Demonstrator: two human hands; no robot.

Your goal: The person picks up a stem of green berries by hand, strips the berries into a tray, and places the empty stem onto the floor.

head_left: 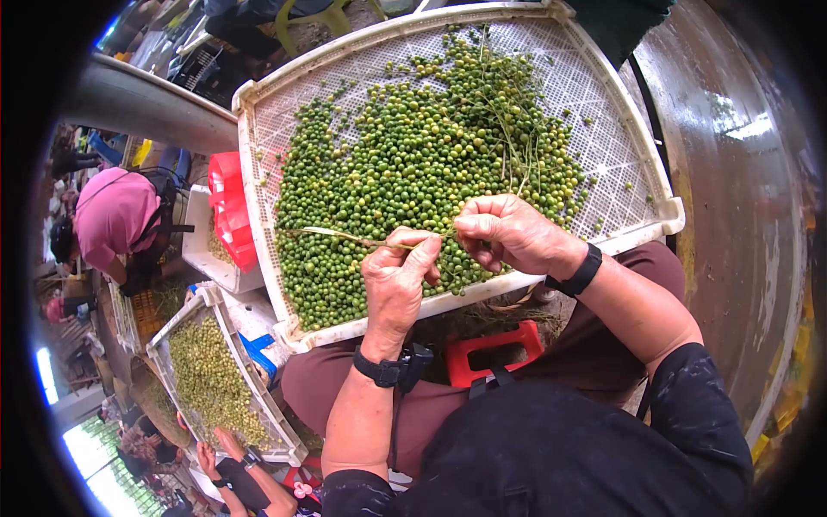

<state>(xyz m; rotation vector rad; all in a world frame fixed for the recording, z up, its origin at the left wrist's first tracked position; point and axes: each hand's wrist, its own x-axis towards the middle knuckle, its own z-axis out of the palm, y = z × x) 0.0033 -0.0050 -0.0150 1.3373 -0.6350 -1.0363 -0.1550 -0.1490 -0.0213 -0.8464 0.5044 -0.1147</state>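
A large white mesh tray point(388, 31) rests across my lap, heaped with small round green fruits point(388, 172), some of them yellowish. Over its near side, my left hand point(398, 280) pinches a thin stem point(336, 233) between thumb and fingers. One end of the stem sticks out to the left, pale and flat like a dry leaf. My right hand point(517, 233) is closed just beside it, its thumb and forefinger at the stem's other end. The fingertips hide what exactly lies between them. Loose green stalks point(517, 155) lie on the fruits at the far right.
Below the tray, a red stool point(495, 351) stands between my knees. To the left are a red plastic bag point(228, 207), a white bin point(205, 250) and another tray point(211, 303) of yellowish fruits, with another person's hands point(228, 444) beside it. A person in pink point(116, 211) bends over farther away.
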